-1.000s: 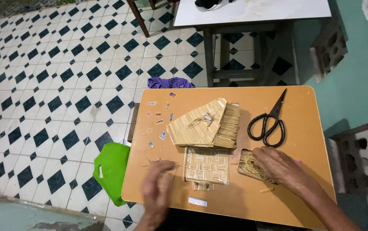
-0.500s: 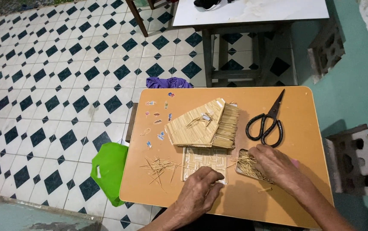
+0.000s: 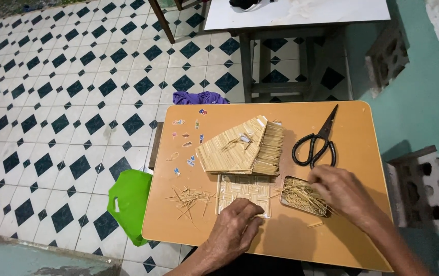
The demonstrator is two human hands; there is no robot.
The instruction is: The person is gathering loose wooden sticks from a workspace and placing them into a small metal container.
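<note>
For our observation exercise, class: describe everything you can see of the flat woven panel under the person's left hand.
The woven panel is a pale, straw-coloured rectangle that looks made of thin sticks set in a basket-weave pattern. It lies flat on the orange table, just in front of the folded stick roof piece. The left hand rests on its near edge. Loose sticks lie to its left, a tray of sticks to its right.

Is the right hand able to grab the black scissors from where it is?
Probably yes. The right hand rests at the small tray of sticks, and the scissors lie just beyond it on the orange table, uncovered, with nothing between them.
</note>
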